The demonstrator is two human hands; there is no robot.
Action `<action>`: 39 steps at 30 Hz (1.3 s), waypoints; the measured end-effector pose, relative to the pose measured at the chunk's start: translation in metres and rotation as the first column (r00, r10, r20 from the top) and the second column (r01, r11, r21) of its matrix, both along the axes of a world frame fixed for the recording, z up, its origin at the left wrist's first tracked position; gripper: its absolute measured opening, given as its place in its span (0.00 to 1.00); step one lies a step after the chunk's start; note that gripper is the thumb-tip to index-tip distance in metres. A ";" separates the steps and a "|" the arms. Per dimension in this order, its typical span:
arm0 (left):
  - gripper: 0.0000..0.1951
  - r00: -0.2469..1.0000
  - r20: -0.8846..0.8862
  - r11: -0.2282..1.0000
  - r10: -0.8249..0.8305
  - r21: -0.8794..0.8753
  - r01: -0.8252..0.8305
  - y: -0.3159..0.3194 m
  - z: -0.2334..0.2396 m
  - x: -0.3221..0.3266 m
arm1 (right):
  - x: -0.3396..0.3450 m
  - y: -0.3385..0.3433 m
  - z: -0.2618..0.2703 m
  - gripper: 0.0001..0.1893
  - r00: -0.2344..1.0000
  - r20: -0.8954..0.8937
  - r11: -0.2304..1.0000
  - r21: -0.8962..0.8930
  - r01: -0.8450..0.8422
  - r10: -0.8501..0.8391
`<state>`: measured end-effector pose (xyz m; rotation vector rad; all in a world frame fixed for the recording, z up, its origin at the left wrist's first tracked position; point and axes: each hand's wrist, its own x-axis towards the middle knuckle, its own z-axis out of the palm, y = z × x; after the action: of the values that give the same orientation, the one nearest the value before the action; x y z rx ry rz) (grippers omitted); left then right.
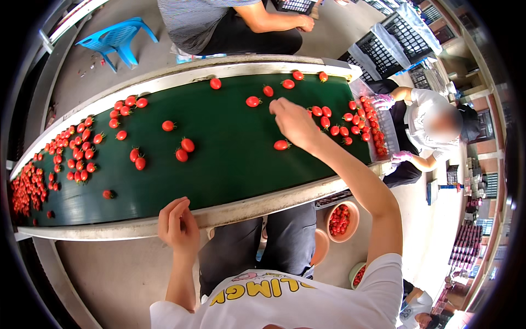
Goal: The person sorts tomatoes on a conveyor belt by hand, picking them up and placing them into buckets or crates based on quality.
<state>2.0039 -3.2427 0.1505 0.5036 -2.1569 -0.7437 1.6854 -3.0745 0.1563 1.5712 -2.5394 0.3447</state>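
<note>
A green conveyor belt carries many small red tomatoes, packed densely at its far left and scattered elsewhere. My right hand reaches over the belt's right part, its fingers bent downward. A cherry tomato lies just below it, and another tomato lies to its left. Whether the fingers hold anything is hidden. My left hand is at the near rail, with fingers curled and no tomato visible in it. Several tomatoes lie between my right hand and the belt's right end.
At the belt's right end, a co-worker's gloved hands are at a crate with tomatoes. Another person sits across the belt. Below the near rail stand a bucket of tomatoes and other containers. A blue plastic chair stands beyond the far rail.
</note>
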 end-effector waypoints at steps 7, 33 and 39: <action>0.14 1.000 0.030 0.997 0.004 -0.082 -0.002 -0.010 -0.001 0.003 | -0.081 0.018 0.001 0.14 0.970 -0.191 0.988 0.012 0.155 -0.150; 0.16 0.999 -0.042 0.976 -0.013 -0.219 0.004 -0.073 -0.011 0.038 | 0.057 -0.137 0.018 0.12 -0.204 0.963 0.797 -0.020 0.603 0.178; 0.14 0.998 -0.038 0.983 -0.047 -0.181 0.039 -0.086 -0.007 0.047 | 0.100 -0.128 0.028 0.08 0.004 0.995 0.907 -0.091 0.411 0.097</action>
<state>2.0508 -3.3285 0.1432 0.3445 -2.1763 -0.5695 1.7856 -3.2026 0.1841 0.7532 -2.9667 2.6291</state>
